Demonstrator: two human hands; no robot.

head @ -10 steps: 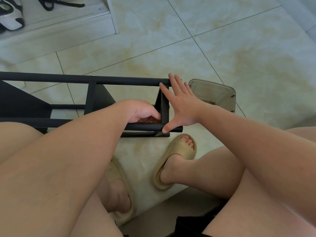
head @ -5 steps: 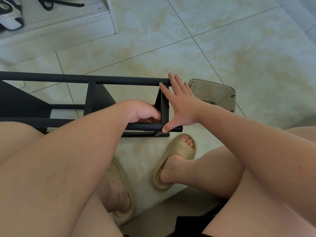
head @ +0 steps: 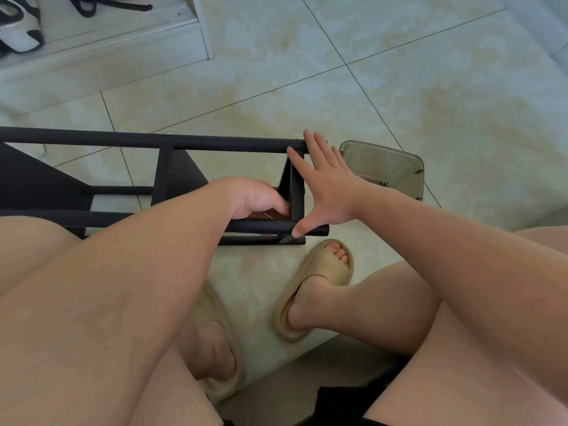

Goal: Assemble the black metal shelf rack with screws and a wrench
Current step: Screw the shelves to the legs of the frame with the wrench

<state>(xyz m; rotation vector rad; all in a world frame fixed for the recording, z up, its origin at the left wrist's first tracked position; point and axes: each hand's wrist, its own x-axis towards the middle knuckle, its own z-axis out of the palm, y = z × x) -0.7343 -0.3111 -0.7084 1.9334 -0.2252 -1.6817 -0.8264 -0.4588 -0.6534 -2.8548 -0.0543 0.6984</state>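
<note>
Down on the tile floor (head: 430, 103), right in front of the seated person's knees, the black metal rack (head: 227, 143) lies on its side with its long bars running left to right. The right hand (head: 327, 186) is spread flat against the rack's right end, straight fingers up at the far bar and thumb tip on the near bar. The left hand (head: 256, 199) reaches inside the frame by that same end post with its fingers curled under. There's a thin silvery glint beneath them, but honestly I can't tell what it is or whether it's actually gripped. Just right of the rack sits a smoky clear plastic tub (head: 384, 161). A beige slide (head: 316, 290) is on the nearer foot, and a black-and-white sneaker (head: 18, 29) is up at top left.
</note>
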